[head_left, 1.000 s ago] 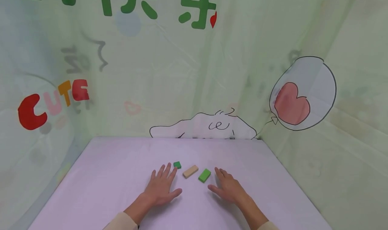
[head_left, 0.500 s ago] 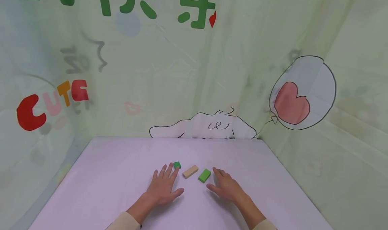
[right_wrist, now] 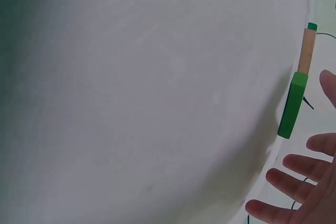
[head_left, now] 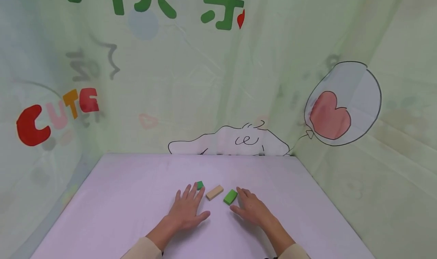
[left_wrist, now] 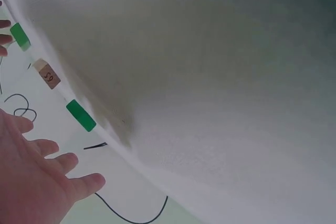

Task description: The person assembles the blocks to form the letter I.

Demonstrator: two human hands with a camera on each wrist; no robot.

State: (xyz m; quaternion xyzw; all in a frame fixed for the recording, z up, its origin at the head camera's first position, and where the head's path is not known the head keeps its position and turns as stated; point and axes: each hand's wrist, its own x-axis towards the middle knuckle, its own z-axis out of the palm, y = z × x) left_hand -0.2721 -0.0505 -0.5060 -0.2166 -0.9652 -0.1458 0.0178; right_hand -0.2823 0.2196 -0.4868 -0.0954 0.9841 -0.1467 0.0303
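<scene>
Three small blocks lie in a loose row on the table in front of both hands. At the left is a dark green block [head_left: 200, 185], partly covered by the fingertips of my left hand [head_left: 187, 211] in the head view. A plain wooden block [head_left: 214, 192] lies in the middle; its end bears a dark mark in the left wrist view. Rightmost is a light green block [head_left: 230, 196], close beside the fingers of my right hand [head_left: 253, 209]. Both hands have their fingers stretched and spread, palms downward, holding nothing.
A pale lilac table [head_left: 136, 183] carries the blocks. Behind it and along both sides hang light green curtains [head_left: 191, 80] printed with letters, a balloon [head_left: 343, 103] and a line-drawn animal.
My left hand has drifted slightly right, now covering part of the dark green block. My right hand has shifted slightly left, nearer the light green block. The blocks stay put.
</scene>
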